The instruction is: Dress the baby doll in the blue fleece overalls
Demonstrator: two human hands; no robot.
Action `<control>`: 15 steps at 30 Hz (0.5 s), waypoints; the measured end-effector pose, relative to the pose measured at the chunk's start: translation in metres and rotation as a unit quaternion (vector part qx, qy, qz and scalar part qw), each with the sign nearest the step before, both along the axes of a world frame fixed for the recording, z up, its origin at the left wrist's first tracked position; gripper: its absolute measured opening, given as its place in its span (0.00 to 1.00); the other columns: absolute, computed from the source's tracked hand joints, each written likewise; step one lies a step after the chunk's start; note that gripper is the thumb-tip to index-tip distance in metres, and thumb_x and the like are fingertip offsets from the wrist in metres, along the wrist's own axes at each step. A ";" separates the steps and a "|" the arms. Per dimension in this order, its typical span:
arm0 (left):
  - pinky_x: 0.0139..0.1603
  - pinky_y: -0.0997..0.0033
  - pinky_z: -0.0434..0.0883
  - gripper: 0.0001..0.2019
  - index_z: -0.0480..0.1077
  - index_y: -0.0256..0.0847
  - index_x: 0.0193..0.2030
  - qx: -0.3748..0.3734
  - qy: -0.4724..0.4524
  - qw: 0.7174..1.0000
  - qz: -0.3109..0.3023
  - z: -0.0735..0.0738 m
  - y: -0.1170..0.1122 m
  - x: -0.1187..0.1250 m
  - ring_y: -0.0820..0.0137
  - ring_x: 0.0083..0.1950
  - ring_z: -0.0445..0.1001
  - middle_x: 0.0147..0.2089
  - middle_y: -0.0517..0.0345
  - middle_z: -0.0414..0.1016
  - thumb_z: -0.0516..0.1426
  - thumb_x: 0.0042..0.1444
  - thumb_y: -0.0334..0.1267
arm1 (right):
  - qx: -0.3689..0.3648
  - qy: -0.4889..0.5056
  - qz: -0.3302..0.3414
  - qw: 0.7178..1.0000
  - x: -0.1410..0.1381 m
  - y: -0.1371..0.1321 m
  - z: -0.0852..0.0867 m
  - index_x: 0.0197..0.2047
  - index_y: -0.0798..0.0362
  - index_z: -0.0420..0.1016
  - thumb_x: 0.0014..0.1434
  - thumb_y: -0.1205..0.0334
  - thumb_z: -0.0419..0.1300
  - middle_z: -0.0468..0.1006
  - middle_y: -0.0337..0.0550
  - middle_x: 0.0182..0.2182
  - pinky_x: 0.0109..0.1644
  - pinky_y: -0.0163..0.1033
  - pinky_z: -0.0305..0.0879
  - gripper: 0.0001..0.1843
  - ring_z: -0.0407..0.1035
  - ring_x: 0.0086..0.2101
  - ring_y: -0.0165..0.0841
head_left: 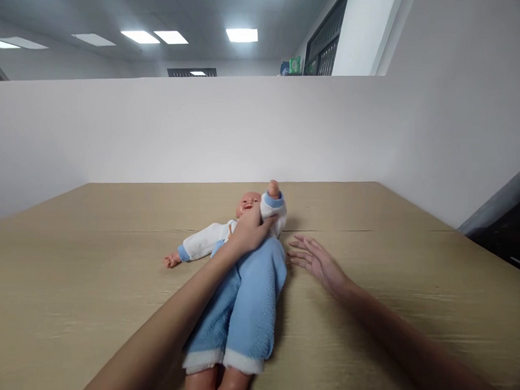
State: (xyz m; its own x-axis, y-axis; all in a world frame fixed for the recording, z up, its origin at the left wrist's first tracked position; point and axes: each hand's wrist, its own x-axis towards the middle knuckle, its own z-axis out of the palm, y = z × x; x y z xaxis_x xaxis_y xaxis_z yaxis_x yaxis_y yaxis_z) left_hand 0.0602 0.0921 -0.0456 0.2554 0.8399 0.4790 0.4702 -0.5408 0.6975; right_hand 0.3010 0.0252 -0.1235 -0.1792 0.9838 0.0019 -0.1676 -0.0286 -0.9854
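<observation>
A baby doll [239, 296] in a white top and blue fleece trousers lies on its back on the wooden table [388, 313], head away from me. My left hand [251, 229] is closed around the doll's raised arm, gripping the white sleeve [274, 210] near its blue cuff. The doll's other arm [196, 245] lies stretched out to the left on the table. My right hand [317, 262] rests just right of the doll with its fingers spread flat, holding nothing.
White partition walls [202, 130] stand along the back and right of the table. A dark gap [504, 226] opens past the table's right edge. The doll's bare legs [219, 384] reach toward the near edge.
</observation>
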 end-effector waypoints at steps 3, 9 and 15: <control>0.57 0.45 0.69 0.13 0.71 0.42 0.54 0.049 0.181 0.982 -0.014 0.008 -0.008 0.021 0.45 0.56 0.76 0.54 0.39 0.80 0.58 0.67 0.44 | -0.063 0.086 0.061 0.992 0.009 0.007 0.006 0.69 0.50 0.65 0.73 0.37 0.46 0.74 0.57 0.68 0.74 0.55 0.66 0.33 0.75 0.63 0.42; 0.64 0.43 0.66 0.20 0.71 0.44 0.60 0.094 0.268 0.957 -0.060 0.020 -0.029 0.040 0.46 0.58 0.74 0.59 0.43 0.78 0.64 0.64 0.45 | 0.001 0.058 0.112 0.992 0.021 0.013 0.003 0.70 0.51 0.66 0.71 0.31 0.29 0.77 0.60 0.65 0.74 0.65 0.62 0.45 0.75 0.63 0.47; 0.63 0.52 0.68 0.14 0.72 0.46 0.56 0.126 0.217 0.968 -0.012 0.033 -0.041 -0.015 0.51 0.63 0.74 0.59 0.47 0.79 0.55 0.73 0.49 | 0.108 -0.160 0.036 0.981 0.036 0.008 -0.006 0.52 0.42 0.85 0.58 0.49 0.66 0.75 0.45 0.68 0.78 0.70 0.48 0.19 0.53 0.74 0.54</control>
